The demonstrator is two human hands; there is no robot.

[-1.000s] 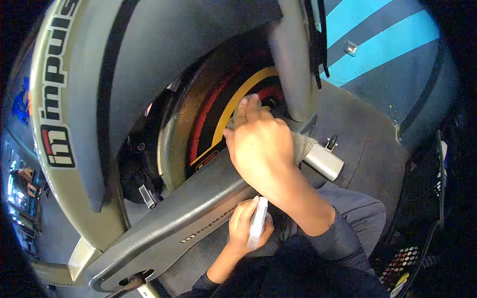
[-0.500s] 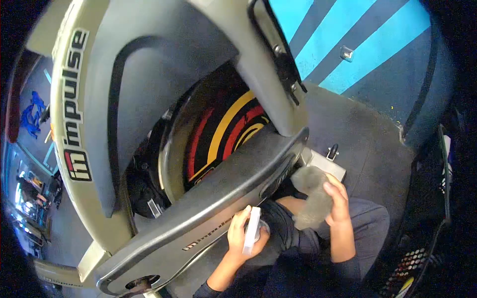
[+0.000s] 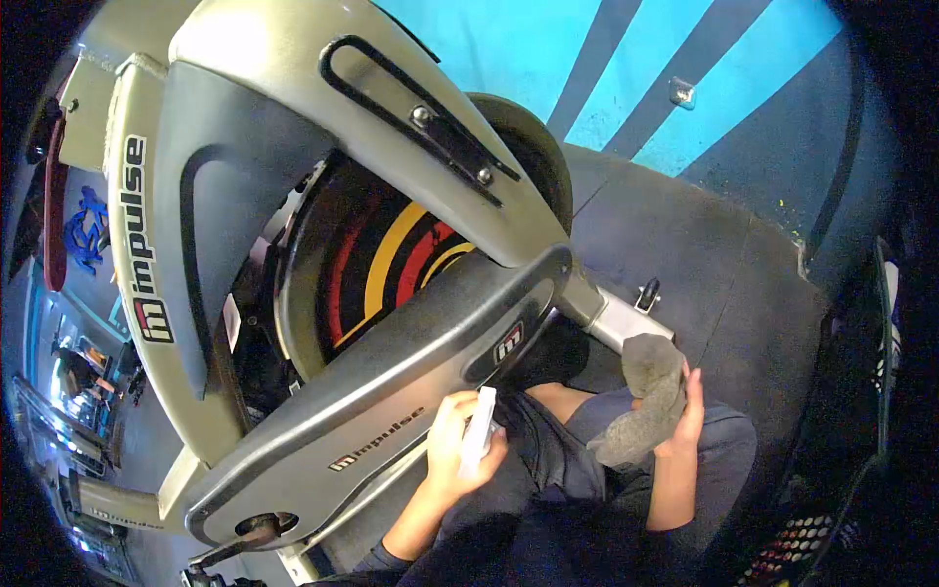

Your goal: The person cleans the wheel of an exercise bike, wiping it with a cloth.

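Observation:
My left hand (image 3: 452, 450) is closed around a narrow white plastic item (image 3: 478, 430), whose kind I cannot make out. It is beside the grey side cover (image 3: 411, 411) of an exercise bike marked "impulse". My right hand (image 3: 685, 421) holds a limp grey cloth (image 3: 646, 416), which bends over in front of the palm and hides the thumb. The cloth hangs above my dark-trousered leg (image 3: 719, 455), near the bike's silver foot bar (image 3: 631, 321). A gap separates the two hands.
The bike's frame post (image 3: 142, 245) rises at left, and its flywheel (image 3: 377, 264) shows red and yellow stripes. A crank (image 3: 256, 529) sticks out at lower left. Behind the bike stands a blue and grey striped wall (image 3: 626, 88). Dark flooring (image 3: 743, 303) lies at right.
The view has shifted, so the bike appears further left and more of its upper frame shows. My left hand appears further left with the white item. The cloth has moved right and changed shape.

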